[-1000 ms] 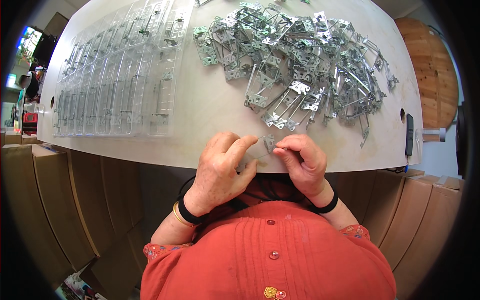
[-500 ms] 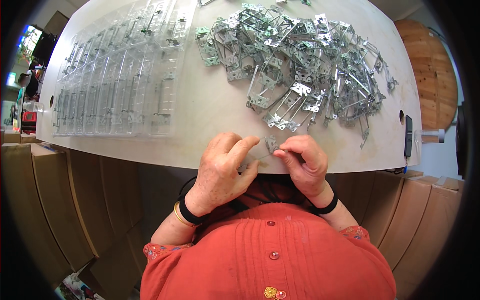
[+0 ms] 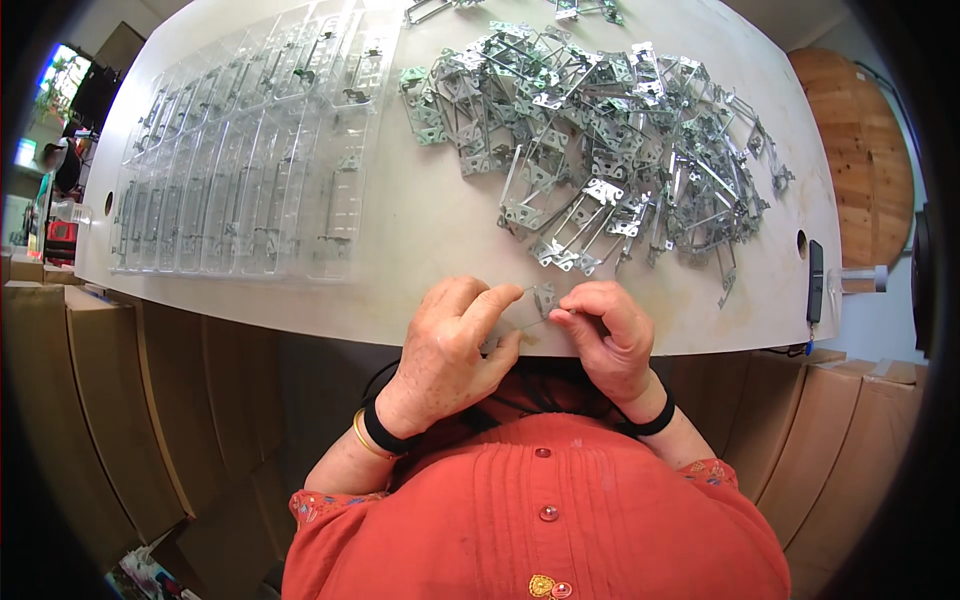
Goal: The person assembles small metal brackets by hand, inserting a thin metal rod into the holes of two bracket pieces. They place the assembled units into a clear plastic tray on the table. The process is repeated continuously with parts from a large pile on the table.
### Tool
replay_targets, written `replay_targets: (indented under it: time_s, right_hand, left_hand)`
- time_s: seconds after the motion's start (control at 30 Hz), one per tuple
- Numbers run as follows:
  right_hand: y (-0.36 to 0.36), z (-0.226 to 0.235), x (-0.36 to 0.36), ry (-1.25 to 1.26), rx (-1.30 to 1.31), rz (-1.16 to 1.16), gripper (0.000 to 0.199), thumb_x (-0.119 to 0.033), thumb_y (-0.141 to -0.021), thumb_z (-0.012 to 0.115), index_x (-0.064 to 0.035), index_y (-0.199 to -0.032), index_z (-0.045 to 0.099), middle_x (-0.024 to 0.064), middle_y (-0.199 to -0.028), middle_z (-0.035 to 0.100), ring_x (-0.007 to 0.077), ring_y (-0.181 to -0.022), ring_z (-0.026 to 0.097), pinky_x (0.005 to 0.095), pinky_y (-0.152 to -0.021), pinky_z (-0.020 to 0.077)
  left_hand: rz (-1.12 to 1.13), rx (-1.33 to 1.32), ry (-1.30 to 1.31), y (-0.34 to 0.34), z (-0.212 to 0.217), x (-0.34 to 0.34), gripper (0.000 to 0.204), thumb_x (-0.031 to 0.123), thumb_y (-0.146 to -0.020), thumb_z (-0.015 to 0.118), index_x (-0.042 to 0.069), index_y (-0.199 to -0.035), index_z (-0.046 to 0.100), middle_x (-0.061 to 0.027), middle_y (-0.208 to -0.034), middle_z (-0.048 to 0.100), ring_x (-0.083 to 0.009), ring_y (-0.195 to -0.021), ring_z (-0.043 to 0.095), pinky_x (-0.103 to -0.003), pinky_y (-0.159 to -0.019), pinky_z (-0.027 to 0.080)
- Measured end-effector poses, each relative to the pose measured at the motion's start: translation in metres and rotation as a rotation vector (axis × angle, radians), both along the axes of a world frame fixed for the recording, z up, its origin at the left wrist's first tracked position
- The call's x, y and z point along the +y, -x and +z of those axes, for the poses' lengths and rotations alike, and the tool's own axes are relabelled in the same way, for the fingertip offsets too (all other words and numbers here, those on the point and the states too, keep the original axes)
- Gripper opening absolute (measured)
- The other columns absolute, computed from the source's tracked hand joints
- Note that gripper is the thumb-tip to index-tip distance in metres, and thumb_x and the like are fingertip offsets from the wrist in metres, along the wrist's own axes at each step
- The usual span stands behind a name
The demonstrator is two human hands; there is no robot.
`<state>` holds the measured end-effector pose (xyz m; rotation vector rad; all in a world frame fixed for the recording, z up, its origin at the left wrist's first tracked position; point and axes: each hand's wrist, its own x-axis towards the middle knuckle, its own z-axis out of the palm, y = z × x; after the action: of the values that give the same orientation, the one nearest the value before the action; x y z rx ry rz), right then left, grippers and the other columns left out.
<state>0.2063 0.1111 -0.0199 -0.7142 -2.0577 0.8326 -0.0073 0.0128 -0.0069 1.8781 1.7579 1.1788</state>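
Both hands meet at the table [image 3: 440, 230] edge: left hand [image 3: 455, 345] and right hand [image 3: 605, 335] fingers pinch one small metal bracket [image 3: 543, 300] between them, its long axis roughly left-right.

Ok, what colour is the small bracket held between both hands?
Shiny silver metal; the small bracket, pinched between the left hand and right hand, shows in the head view.
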Motion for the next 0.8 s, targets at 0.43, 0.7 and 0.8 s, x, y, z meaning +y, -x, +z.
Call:
replay_targets:
  time_s: [0.43,0.7,0.8]
  right_hand:
    - [-0.0027,-0.0015,-0.003,0.064,-0.003,-0.006,0.024,-0.001,-0.089,0.091,-0.006,-0.105,0.074,0.0088,-0.097,0.076,0.0258,-0.084,0.072,0.0357,-0.073,0.058]
    - [-0.0008,-0.0018,0.0013,-0.053,-0.009,0.015,0.023,0.0,-0.089,0.09,-0.0056,-0.105,0.074,0.0083,-0.096,0.076,0.0253,-0.083,0.071,0.0352,-0.071,0.0567]
    - [-0.0032,-0.004,-0.0018,0.036,0.001,0.003,0.023,0.0,-0.09,0.09,-0.0057,-0.105,0.074,0.0083,-0.097,0.076,0.0251,-0.084,0.071,0.0344,-0.072,0.0568]
  left_hand:
    - [-0.004,-0.002,0.005,0.0002,0.0014,-0.0002,0.051,0.003,-0.076,0.087,0.006,-0.126,0.075,-0.0127,-0.098,0.068,-0.0297,-0.084,0.064,-0.042,-0.075,0.053]
    - [-0.004,0.005,-0.005,0.0001,0.0016,0.0008,0.05,0.003,-0.077,0.087,0.006,-0.126,0.075,-0.0126,-0.099,0.068,-0.0299,-0.085,0.064,-0.042,-0.076,0.054]
    - [-0.006,0.009,0.006,0.0,0.0009,-0.0006,0.05,0.003,-0.077,0.087,0.006,-0.126,0.075,-0.0126,-0.099,0.068,-0.0297,-0.085,0.064,-0.042,-0.076,0.054]
